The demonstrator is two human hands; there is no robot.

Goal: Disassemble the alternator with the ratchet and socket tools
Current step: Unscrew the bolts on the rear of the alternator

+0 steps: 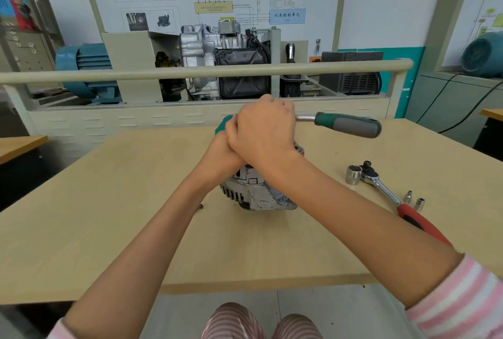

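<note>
Green-handled ratchet [345,124] under stacked hands (right hand [264,131] uppermost).

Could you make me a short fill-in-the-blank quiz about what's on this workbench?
1. The ratchet sticking out from under the right hand has a grey and ____ handle.
2. The spare ratchet lying on the table has a ____ handle.
3. Both hands are stacked on top of the ____.
4. The number of small sockets standing beside the spare ratchet is ____.

Missing words: green; red; alternator; two
</note>
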